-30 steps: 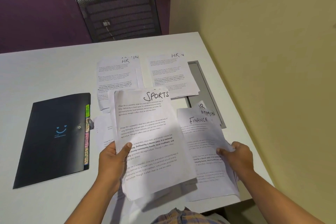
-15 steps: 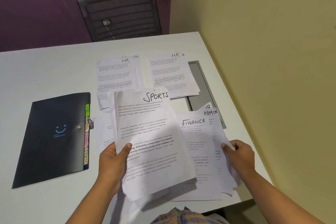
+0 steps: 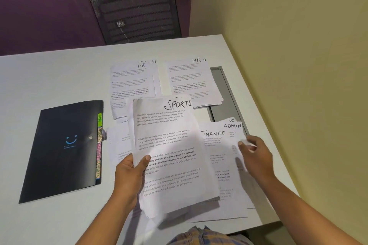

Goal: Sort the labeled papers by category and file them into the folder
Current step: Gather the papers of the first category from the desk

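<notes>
While the black folder (image 3: 63,151) lies shut on the desk (image 3: 49,77) to the person's left, nothing of what it holds can be seen. Only a row of coloured tabs (image 3: 99,145) sticks out along its right edge, a green one marked HR at the far end and one marked SPORTS at the near end.

The left hand (image 3: 129,173) grips the SPORTS sheet (image 3: 171,155) by its left edge, thumb on the printed face, and holds it above the loose papers. This sheet covers the left side of the FINANCE sheet (image 3: 215,165) and hides its first letter. The right hand (image 3: 256,157) pinches the right edge of the ADMIN sheet (image 3: 233,131), whose heading shows just beyond the FINANCE one.

Farther back lie two HR piles side by side, the left pile (image 3: 131,83) and the right pile (image 3: 191,79). The right one overlaps a grey strip (image 3: 223,89) set into the desk. A mesh-backed chair (image 3: 135,12) stands past the far edge.
</notes>
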Tool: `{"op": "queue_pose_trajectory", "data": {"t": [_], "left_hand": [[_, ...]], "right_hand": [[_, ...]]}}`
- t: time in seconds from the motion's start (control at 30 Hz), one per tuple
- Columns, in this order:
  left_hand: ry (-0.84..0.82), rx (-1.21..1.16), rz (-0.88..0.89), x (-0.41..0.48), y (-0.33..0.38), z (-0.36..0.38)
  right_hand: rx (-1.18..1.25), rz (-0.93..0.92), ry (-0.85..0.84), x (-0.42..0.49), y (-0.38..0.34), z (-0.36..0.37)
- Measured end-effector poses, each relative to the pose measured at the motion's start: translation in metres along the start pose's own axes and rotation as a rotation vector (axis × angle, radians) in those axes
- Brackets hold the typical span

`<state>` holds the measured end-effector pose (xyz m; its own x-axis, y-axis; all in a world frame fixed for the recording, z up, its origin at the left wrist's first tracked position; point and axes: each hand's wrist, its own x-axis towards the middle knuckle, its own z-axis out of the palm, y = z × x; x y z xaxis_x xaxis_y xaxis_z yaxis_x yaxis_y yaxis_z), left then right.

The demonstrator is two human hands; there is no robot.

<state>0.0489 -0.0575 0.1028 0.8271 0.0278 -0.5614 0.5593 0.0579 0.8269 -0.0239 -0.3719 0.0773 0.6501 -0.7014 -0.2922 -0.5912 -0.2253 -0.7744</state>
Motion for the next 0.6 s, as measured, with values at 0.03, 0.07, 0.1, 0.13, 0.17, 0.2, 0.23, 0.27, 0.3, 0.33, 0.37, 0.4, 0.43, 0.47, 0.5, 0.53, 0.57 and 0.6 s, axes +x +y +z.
{"op": "queue_pose_trajectory", "data": {"t": [0.03, 0.07, 0.1, 0.13, 0.17, 0.2, 0.23, 0.27, 0.3, 0.33, 0.37, 0.4, 0.43, 0.47, 0.5, 0.53, 0.57, 0.6], "left_hand": [[-0.013, 0.005, 0.005, -0.001, 0.000, 0.001], [-0.025, 0.010, 0.015, -0.002, 0.001, 0.003], [-0.041, 0.011, 0.026, -0.005, 0.003, 0.005], [-0.066, 0.016, 0.046, -0.007, 0.004, 0.006], [-0.090, 0.020, 0.063, -0.009, 0.006, 0.009], [-0.110, 0.028, 0.081, -0.010, 0.008, 0.011], [-0.126, 0.031, 0.096, -0.013, 0.011, 0.013], [-0.139, 0.028, 0.116, -0.014, 0.014, 0.015], [-0.141, 0.032, 0.139, -0.015, 0.017, 0.015], [-0.134, 0.057, 0.178, -0.014, 0.018, 0.014], [-0.126, 0.094, 0.226, -0.013, 0.020, 0.013], [-0.122, 0.129, 0.269, -0.012, 0.019, 0.011], [-0.122, 0.147, 0.305, -0.012, 0.020, 0.008], [-0.121, 0.168, 0.330, -0.011, 0.021, 0.006], [-0.121, 0.191, 0.352, -0.011, 0.022, 0.005], [-0.125, 0.218, 0.381, -0.012, 0.022, 0.005], [-0.137, 0.242, 0.423, -0.012, 0.021, 0.004], [-0.145, 0.262, 0.471, -0.011, 0.020, 0.004]], "right_hand": [[0.067, 0.019, -0.090, -0.004, -0.008, 0.008], [0.131, 0.046, -0.196, -0.010, -0.018, 0.015], [0.183, 0.068, -0.313, -0.015, -0.027, 0.021], [0.219, 0.077, -0.427, -0.021, -0.036, 0.028], [0.247, 0.068, -0.516, -0.026, -0.043, 0.034], [0.267, 0.037, -0.573, -0.030, -0.049, 0.039], [0.278, -0.007, -0.586, -0.034, -0.053, 0.043], [0.274, -0.047, -0.555, -0.038, -0.058, 0.045], [0.277, -0.081, -0.500, -0.039, -0.062, 0.046], [0.280, -0.102, -0.440, -0.040, -0.065, 0.046], [0.289, -0.124, -0.396, -0.041, -0.066, 0.045], [0.297, -0.153, -0.367, -0.040, -0.067, 0.043], [0.298, -0.185, -0.354, -0.042, -0.070, 0.041], [0.290, -0.213, -0.339, -0.043, -0.070, 0.041], [0.298, -0.227, -0.330, -0.045, -0.071, 0.040], [0.295, -0.231, -0.336, -0.045, -0.070, 0.040], [0.287, -0.245, -0.350, -0.046, -0.072, 0.039], [0.267, -0.259, -0.364, -0.047, -0.071, 0.041]]}}
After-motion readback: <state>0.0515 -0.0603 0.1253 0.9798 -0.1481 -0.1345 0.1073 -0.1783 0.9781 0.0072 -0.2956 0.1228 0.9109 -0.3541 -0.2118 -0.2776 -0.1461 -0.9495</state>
